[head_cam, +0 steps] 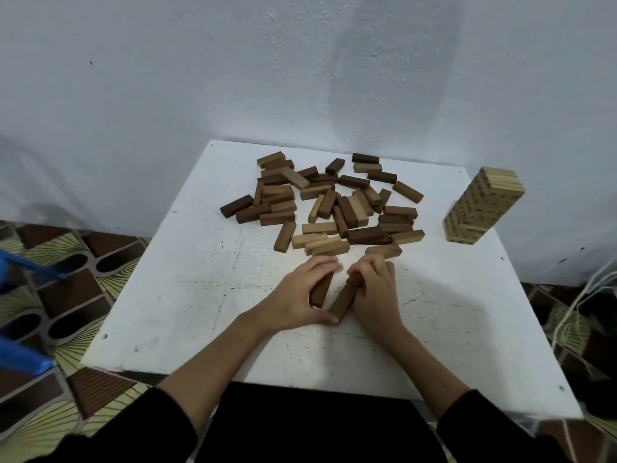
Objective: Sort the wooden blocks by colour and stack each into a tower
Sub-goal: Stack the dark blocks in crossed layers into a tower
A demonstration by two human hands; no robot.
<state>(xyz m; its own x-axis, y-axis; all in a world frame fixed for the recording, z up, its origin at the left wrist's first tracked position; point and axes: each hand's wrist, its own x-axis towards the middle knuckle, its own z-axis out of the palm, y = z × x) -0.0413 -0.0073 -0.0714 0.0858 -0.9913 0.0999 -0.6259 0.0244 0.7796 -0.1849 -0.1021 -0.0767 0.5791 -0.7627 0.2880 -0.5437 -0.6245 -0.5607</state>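
Near the front edge of the surface (pixel 187 295), the left hand (pixel 297 295) is gripping one dark block (pixel 322 290) and the right hand (pixel 375 292) is curling round another (pixel 344 300); both blocks are lying side by side, long axes pointing toward the heap (pixel 329 205) just beyond the fingertips

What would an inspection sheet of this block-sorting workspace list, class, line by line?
Surface: white table, scuffed and speckled.
Job's things: loose pile of mixed blocks; two dark blocks at the hands; finished pale tower at right.
Clutter: nothing seen.
Hands: left hand and right hand each grip a dark block.
Cables: pale cords hang at right.
Surroundings: white wall, patterned floor, blue object at left.
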